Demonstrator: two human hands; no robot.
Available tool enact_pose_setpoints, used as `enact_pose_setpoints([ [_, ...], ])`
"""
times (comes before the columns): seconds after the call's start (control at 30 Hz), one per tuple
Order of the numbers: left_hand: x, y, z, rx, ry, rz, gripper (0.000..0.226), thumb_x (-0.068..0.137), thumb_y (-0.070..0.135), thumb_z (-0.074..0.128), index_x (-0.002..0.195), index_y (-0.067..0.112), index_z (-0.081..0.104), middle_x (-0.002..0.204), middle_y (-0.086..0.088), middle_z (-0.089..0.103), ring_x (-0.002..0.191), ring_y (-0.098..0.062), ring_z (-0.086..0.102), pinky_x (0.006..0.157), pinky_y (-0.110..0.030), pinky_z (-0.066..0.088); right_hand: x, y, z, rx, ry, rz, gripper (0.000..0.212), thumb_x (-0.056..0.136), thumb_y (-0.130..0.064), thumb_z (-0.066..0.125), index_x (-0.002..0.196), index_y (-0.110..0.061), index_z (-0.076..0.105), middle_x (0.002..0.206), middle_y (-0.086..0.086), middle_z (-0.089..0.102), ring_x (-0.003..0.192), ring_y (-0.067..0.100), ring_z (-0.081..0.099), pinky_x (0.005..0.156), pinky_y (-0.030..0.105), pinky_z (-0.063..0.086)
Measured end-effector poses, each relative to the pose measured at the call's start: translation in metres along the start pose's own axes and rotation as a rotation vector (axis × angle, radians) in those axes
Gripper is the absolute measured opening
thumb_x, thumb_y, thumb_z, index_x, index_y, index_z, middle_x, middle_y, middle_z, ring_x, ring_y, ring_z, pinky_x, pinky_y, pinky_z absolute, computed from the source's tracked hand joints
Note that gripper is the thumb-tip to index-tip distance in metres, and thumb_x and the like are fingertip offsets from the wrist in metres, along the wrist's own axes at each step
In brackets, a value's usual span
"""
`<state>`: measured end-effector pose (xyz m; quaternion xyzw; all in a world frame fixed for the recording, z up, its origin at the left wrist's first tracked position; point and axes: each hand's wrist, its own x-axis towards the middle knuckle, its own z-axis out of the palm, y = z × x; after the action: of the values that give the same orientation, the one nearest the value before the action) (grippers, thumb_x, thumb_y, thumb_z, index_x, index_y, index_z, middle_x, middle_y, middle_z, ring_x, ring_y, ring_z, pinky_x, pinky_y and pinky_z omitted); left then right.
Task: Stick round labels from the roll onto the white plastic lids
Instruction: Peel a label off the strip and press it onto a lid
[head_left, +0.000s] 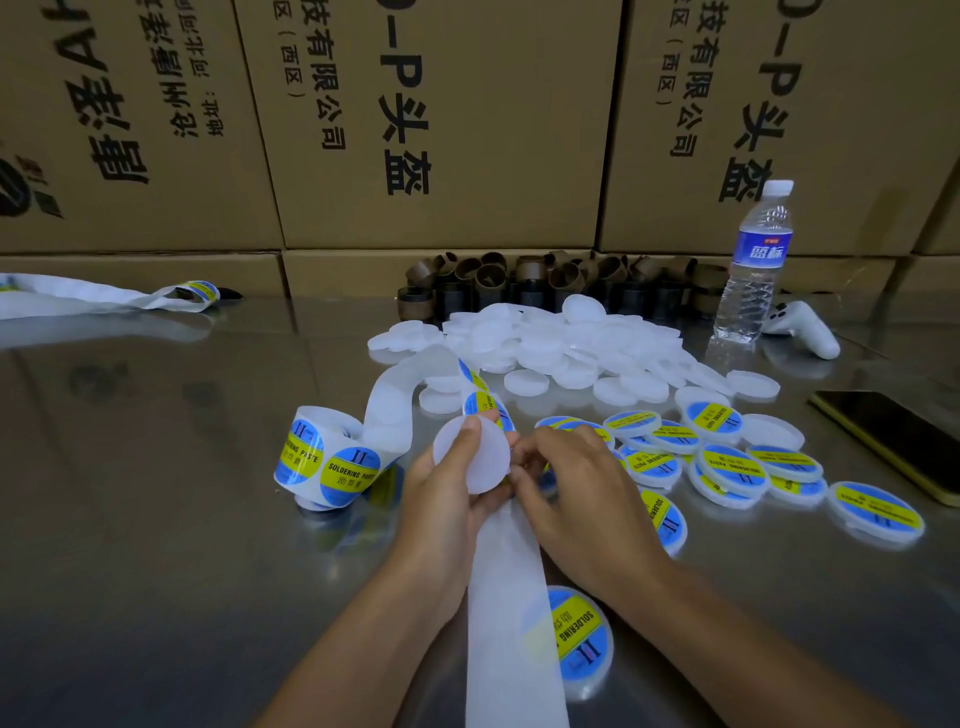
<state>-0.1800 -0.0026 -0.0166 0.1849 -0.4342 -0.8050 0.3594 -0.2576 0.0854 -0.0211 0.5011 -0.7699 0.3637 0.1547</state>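
My left hand (447, 486) grips a plain white plastic lid (475, 454), thumb on its face. Just right of it, my right hand (576, 488) has its fingers curled at the lid's edge over the backing strip; what they pinch is hidden. The label roll (324, 462), blue and yellow "SOLDERING PASTE" stickers, stands to the left. Its white backing strip (511, 623) runs up behind the lid and down between my forearms. A pile of plain lids (561, 343) lies beyond. Several labelled lids (727, 465) lie on the right, one (584, 639) near my right forearm.
A steel table (156, 493) holds everything. Used backing strip (93, 299) trails at the far left. Brown cardboard cores (519, 291) line the back, before stacked cartons (441, 130). A water bottle (756, 265), a white controller (802, 327) and a phone (893, 441) sit on the right.
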Motion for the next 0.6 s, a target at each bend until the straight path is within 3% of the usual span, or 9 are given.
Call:
enact_pose_setpoints([
  [0.13, 0.0014, 0.0010, -0.0011, -0.042, 0.059, 0.013, 0.020, 0.096, 0.017, 0.049, 0.091, 0.006, 0.065, 0.066, -0.004, 0.072, 0.057, -0.011, 0.068, 0.052, -0.021, 0.054, 0.0007, 0.0004, 0.0039, 0.003, -0.023, 0.090, 0.020, 0.086, -0.029, 0.059, 0.098, -0.022, 0.044, 0.095, -0.004, 0.056, 0.094, 0.016, 0.047, 0.079, 0.031, 0.038],
  [0.27, 0.0022, 0.0011, -0.0008, -0.017, 0.132, 0.004, 0.021, 0.093, 0.025, 0.056, 0.096, 0.006, 0.065, 0.074, -0.008, 0.070, 0.057, -0.013, 0.065, 0.048, -0.021, 0.050, 0.0033, 0.0045, 0.0064, -0.025, -0.046, 0.121, 0.032, 0.090, -0.026, 0.054, 0.119, -0.022, 0.043, 0.112, -0.003, 0.058, 0.110, 0.019, 0.047, 0.089, 0.030, 0.034],
  [0.33, 0.0015, 0.0010, -0.0003, -0.010, 0.128, 0.006, 0.020, 0.091, 0.026, 0.058, 0.094, 0.008, 0.066, 0.074, -0.008, 0.070, 0.057, -0.013, 0.066, 0.048, -0.020, 0.050, 0.0046, 0.0050, 0.0066, 0.009, -0.047, 0.100, 0.033, 0.092, -0.024, 0.053, 0.123, -0.022, 0.043, 0.111, -0.006, 0.062, 0.111, 0.016, 0.045, 0.088, 0.029, 0.030],
  [0.47, -0.0008, 0.0029, 0.0003, -0.003, 0.107, 0.009, 0.012, 0.092, 0.019, 0.057, 0.092, 0.012, 0.067, 0.085, -0.012, 0.068, 0.060, -0.013, 0.068, 0.047, -0.020, 0.049, 0.0064, 0.0028, 0.0061, 0.184, -0.045, 0.124, 0.032, 0.088, -0.023, 0.061, 0.116, -0.026, 0.047, 0.096, -0.011, 0.066, 0.096, 0.006, 0.050, 0.082, 0.023, 0.035],
  [0.6, -0.0033, 0.0064, 0.0010, 0.036, 0.056, -0.005, 0.014, 0.094, 0.013, 0.053, 0.088, 0.011, 0.066, 0.083, -0.018, 0.068, 0.060, -0.019, 0.065, 0.051, -0.022, 0.052, 0.0085, -0.0004, 0.0040, 0.391, 0.019, 0.189, 0.039, 0.082, -0.007, 0.066, 0.094, -0.036, 0.042, 0.076, -0.005, 0.065, 0.069, -0.005, 0.054, 0.062, 0.006, 0.037],
])
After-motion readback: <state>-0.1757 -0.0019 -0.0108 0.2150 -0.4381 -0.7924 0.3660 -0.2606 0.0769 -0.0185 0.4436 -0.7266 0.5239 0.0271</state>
